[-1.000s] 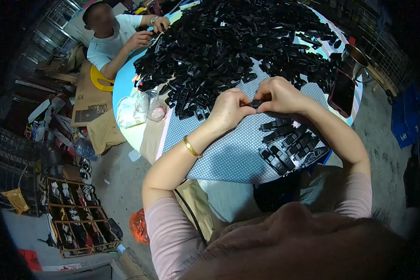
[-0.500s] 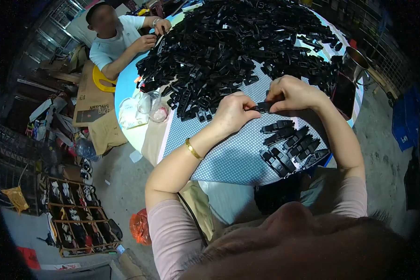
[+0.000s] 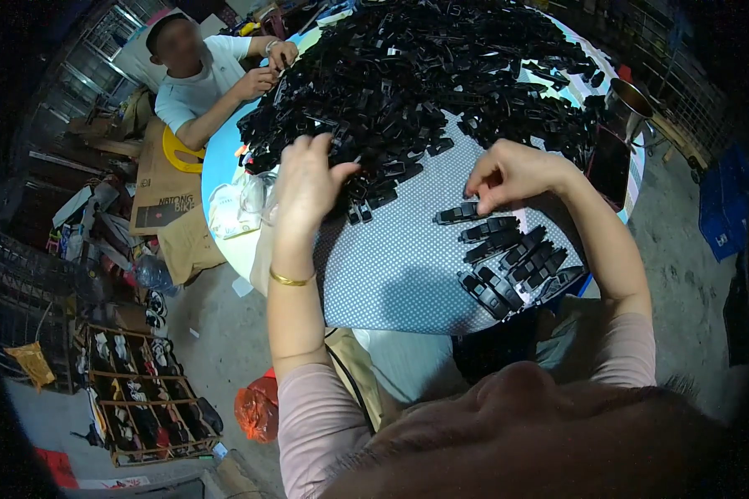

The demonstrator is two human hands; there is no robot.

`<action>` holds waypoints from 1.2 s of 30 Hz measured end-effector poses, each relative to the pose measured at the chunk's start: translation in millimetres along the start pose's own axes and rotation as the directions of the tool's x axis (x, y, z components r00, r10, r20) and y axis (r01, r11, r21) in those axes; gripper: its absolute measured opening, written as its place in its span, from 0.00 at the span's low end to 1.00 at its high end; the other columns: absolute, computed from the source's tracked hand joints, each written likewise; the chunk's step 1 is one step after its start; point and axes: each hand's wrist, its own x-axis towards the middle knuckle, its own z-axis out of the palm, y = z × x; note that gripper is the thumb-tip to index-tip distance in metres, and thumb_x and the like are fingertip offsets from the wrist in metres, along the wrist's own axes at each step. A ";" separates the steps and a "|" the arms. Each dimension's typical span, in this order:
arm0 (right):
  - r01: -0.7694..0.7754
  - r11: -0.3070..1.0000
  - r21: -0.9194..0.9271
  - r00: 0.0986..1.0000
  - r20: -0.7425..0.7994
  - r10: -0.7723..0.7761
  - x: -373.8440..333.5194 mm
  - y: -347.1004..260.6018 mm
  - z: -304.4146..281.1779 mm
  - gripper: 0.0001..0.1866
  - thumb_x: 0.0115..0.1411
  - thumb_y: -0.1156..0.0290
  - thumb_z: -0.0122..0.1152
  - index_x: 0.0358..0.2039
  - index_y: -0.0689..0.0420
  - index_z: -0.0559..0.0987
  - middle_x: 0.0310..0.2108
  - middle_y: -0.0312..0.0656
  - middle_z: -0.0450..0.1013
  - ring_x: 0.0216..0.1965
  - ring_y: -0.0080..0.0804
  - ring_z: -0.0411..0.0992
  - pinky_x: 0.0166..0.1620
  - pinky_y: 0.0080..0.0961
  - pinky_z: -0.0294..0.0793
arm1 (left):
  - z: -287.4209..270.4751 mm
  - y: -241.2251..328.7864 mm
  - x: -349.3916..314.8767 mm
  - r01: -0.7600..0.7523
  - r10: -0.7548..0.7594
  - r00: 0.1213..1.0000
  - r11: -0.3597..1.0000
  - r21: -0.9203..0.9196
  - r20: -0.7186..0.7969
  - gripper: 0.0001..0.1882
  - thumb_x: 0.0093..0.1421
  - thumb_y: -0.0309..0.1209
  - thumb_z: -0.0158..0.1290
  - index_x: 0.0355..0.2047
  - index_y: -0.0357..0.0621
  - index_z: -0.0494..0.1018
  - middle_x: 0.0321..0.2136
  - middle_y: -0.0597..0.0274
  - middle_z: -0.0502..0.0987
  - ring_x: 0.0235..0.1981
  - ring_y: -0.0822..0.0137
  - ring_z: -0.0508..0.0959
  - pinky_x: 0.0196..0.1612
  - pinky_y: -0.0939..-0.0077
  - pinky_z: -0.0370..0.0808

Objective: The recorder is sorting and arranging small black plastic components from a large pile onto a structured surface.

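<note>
My right hand (image 3: 512, 178) is over the cloth, fingers curled and thumb pressed at one end of a small black plastic part (image 3: 456, 214). That part lies at the top of a small group of similar black parts (image 3: 516, 254) laid side by side near the table's front edge. My left hand (image 3: 308, 179), with a gold bangle on its wrist, is over the near left edge of a big heap of black plastic parts (image 3: 391, 91). Its thumb stands apart from the fingers, and nothing shows in it. The parts' exact kind cannot be made out.
A patterned cloth (image 3: 383, 279) covers the round table's near side. Left stand a clear plastic cup (image 3: 254, 193) and a white packet (image 3: 231, 208). A dark phone-like slab (image 3: 609, 170) and a metal pot (image 3: 631, 100) sit right. Another person (image 3: 200, 83) works across the heap.
My left hand has let go of the black part and moved left to the heap, its fingers opening. My right hand has brought that part slightly down and left onto the cloth.
</note>
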 end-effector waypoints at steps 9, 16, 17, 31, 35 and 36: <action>-0.344 0.787 -0.513 0.778 -0.625 -0.067 5.4 10.0 2.1 0.14 0.49 0.61 0.66 0.33 0.57 0.80 0.28 0.44 0.74 0.34 0.42 0.74 0.38 0.35 0.73 | 21.2 -25.5 -2.6 0.006 -0.057 0.946 0.987 0.159 0.319 0.09 0.55 0.21 0.42 0.36 0.36 0.70 0.30 0.41 0.77 0.35 0.43 0.78 0.38 0.53 0.75; -0.285 0.758 -0.586 0.783 -0.599 -0.169 13.5 19.3 15.4 0.14 0.46 0.66 0.67 0.33 0.55 0.78 0.29 0.41 0.72 0.37 0.41 0.72 0.41 0.36 0.73 | 14.0 2.8 1.5 -0.041 0.036 0.989 0.999 -0.034 -0.144 0.15 0.52 0.24 0.51 0.42 0.37 0.71 0.34 0.46 0.76 0.37 0.48 0.76 0.39 0.59 0.74; -0.329 0.751 -0.573 0.744 -0.647 -0.168 14.2 15.3 15.7 0.13 0.46 0.67 0.67 0.34 0.56 0.79 0.29 0.41 0.72 0.36 0.40 0.72 0.39 0.35 0.73 | 15.9 8.4 2.6 -0.109 0.068 0.957 0.985 -0.133 -0.283 0.19 0.51 0.24 0.52 0.46 0.38 0.70 0.36 0.48 0.75 0.37 0.50 0.75 0.40 0.60 0.73; -0.156 0.784 -0.600 0.752 -0.587 -0.300 24.0 27.3 20.7 0.14 0.47 0.71 0.65 0.37 0.56 0.79 0.30 0.39 0.72 0.36 0.38 0.70 0.38 0.32 0.73 | 71.8 69.1 -16.5 0.040 0.152 0.972 0.647 -0.762 0.180 0.16 0.48 0.23 0.60 0.38 0.38 0.71 0.32 0.60 0.75 0.27 0.72 0.75 0.32 0.79 0.73; -0.115 0.788 -0.605 0.787 -0.539 -0.299 22.4 22.1 19.0 0.14 0.50 0.72 0.62 0.39 0.58 0.79 0.31 0.42 0.73 0.37 0.40 0.71 0.39 0.33 0.72 | 71.3 73.3 -18.6 -0.065 0.188 0.976 0.725 -0.685 0.107 0.16 0.47 0.26 0.61 0.38 0.40 0.73 0.28 0.57 0.74 0.29 0.62 0.75 0.36 0.71 0.73; -0.114 0.787 -0.606 0.787 -0.539 -0.301 20.9 21.0 18.6 0.14 0.50 0.72 0.62 0.39 0.58 0.79 0.31 0.42 0.73 0.37 0.40 0.71 0.39 0.33 0.72 | 71.2 74.8 -18.9 -0.041 0.169 0.980 0.696 -0.717 0.108 0.15 0.48 0.27 0.60 0.37 0.40 0.73 0.27 0.56 0.73 0.29 0.61 0.75 0.36 0.71 0.73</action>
